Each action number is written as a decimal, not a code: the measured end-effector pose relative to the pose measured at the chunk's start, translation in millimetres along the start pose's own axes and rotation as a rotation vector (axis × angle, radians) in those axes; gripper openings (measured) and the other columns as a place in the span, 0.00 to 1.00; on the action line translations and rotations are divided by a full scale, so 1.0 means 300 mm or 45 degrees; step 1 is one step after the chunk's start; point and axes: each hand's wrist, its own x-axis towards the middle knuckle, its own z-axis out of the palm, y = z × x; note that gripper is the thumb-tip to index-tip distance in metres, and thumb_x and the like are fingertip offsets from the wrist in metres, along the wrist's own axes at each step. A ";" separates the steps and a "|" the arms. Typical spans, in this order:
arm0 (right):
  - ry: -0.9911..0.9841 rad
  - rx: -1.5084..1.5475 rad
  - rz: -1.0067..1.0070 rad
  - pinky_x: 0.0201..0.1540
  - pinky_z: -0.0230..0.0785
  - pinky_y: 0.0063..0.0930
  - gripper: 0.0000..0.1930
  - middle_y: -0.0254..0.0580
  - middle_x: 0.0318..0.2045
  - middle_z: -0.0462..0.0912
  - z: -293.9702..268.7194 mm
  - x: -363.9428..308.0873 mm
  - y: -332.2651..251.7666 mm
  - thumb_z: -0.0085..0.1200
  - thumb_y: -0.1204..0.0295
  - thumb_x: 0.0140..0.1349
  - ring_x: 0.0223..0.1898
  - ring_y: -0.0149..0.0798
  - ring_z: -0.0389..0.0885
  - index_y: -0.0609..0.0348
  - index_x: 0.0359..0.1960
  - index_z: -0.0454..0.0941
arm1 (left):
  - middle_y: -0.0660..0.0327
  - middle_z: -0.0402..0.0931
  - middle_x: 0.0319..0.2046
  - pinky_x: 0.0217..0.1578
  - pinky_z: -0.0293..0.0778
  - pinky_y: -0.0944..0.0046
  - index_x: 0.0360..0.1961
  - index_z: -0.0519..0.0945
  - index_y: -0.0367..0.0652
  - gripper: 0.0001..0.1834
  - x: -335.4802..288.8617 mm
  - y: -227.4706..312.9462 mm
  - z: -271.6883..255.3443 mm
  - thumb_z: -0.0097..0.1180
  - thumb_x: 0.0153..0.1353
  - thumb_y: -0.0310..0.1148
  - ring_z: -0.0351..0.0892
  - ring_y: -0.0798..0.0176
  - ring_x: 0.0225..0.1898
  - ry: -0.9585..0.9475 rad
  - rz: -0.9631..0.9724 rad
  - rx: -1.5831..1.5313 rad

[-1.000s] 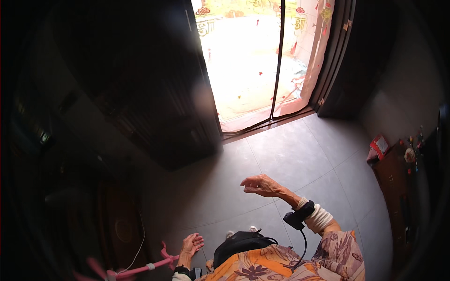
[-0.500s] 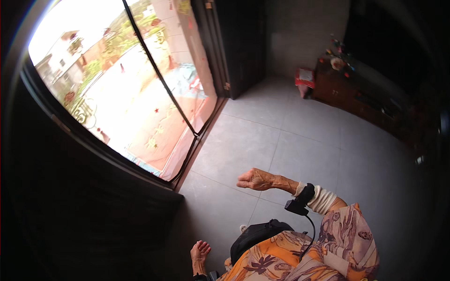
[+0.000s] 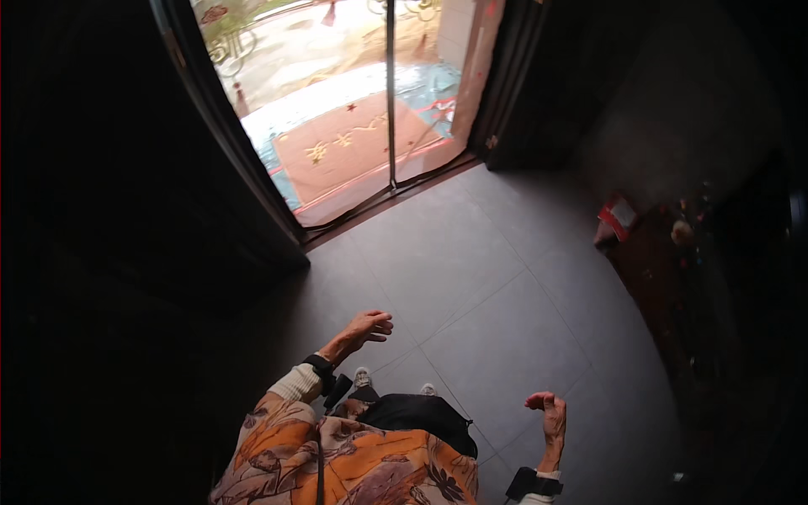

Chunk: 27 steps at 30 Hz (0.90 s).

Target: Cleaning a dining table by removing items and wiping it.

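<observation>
In front of my body on the left, my left hand (image 3: 368, 326) hangs in the air above the grey tiled floor (image 3: 454, 261). Its fingers are apart, slightly bent, and hold nothing. Lower down on the right, my right hand (image 3: 551, 417) is also in the air, fingers loosely bent to the left with nothing visible in them. Each wrist wears a black strap over a cream cuff; a black device (image 3: 337, 391) sits on the left one. A black bag (image 3: 418, 418) lies across the front of my orange patterned garment (image 3: 362, 463). Part of my shoes (image 3: 362, 377) shows below.
Ahead is a doorway with a see-through screen curtain (image 3: 337, 118) split by a dark middle strip, above a low sill (image 3: 396, 200). Beyond it lies an orange-brown mat (image 3: 337, 164). Dark door panels flank it. At right stand a dark wooden cabinet (image 3: 644, 273) and a red-and-white package (image 3: 619, 216).
My view has turned right and tilted down, so the doorway appears more central. My left hand has swung forward and up; my right has dropped back, its fingers looser than the earlier closed fist.
</observation>
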 end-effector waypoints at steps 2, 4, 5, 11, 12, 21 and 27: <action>-0.111 0.008 0.024 0.37 0.70 0.29 0.38 0.44 0.22 0.80 -0.029 0.096 -0.006 0.31 0.40 0.60 0.28 0.37 0.79 0.67 0.25 0.78 | 0.57 0.76 0.32 0.33 0.75 0.65 0.41 0.73 0.39 0.17 -0.036 -0.017 0.057 0.52 0.59 0.42 0.77 0.63 0.33 -0.039 0.063 0.020; -0.328 -0.105 0.011 0.37 0.70 0.29 0.34 0.45 0.23 0.80 -0.048 0.216 -0.020 0.33 0.44 0.63 0.28 0.37 0.79 0.68 0.24 0.77 | 0.56 0.76 0.34 0.32 0.76 0.63 0.41 0.74 0.38 0.18 -0.103 -0.091 0.071 0.52 0.58 0.42 0.76 0.62 0.33 0.128 0.094 -0.087; -0.470 -0.143 -0.044 0.37 0.70 0.29 0.34 0.45 0.23 0.80 -0.022 0.288 -0.046 0.33 0.44 0.63 0.28 0.37 0.79 0.68 0.24 0.77 | 0.55 0.76 0.35 0.32 0.76 0.61 0.41 0.74 0.38 0.18 -0.163 -0.139 0.061 0.52 0.57 0.42 0.76 0.61 0.34 0.211 0.102 -0.088; -1.123 -0.507 -0.547 0.29 0.67 0.25 0.15 0.43 0.22 0.78 0.266 0.465 -0.187 0.49 0.64 0.58 0.25 0.34 0.76 0.64 0.26 0.79 | 0.57 0.75 0.33 0.31 0.76 0.62 0.40 0.74 0.39 0.16 -0.581 -0.619 0.058 0.51 0.58 0.41 0.76 0.62 0.32 0.930 0.069 -0.669; -1.190 -0.514 -0.581 0.29 0.67 0.25 0.15 0.43 0.22 0.78 0.317 0.438 -0.226 0.49 0.64 0.58 0.25 0.34 0.76 0.64 0.26 0.79 | 0.58 0.75 0.32 0.30 0.75 0.63 0.41 0.74 0.39 0.16 -0.654 -0.691 0.083 0.51 0.58 0.40 0.76 0.63 0.31 1.040 0.093 -0.806; -1.917 -0.679 -0.871 0.33 0.68 0.27 0.15 0.45 0.26 0.80 0.658 0.201 -0.270 0.55 0.60 0.55 0.29 0.37 0.79 0.61 0.32 0.79 | 0.59 0.74 0.32 0.33 0.74 0.62 0.40 0.72 0.40 0.13 -0.940 -1.101 0.428 0.49 0.60 0.39 0.76 0.64 0.33 1.302 0.201 -1.320; -2.265 -0.773 -1.102 0.34 0.69 0.29 0.16 0.48 0.27 0.80 0.713 -0.259 -0.182 0.53 0.59 0.57 0.30 0.40 0.80 0.62 0.32 0.79 | 0.59 0.74 0.32 0.34 0.74 0.62 0.38 0.73 0.41 0.13 -1.221 -1.488 0.674 0.51 0.59 0.39 0.76 0.62 0.34 1.449 0.414 -1.561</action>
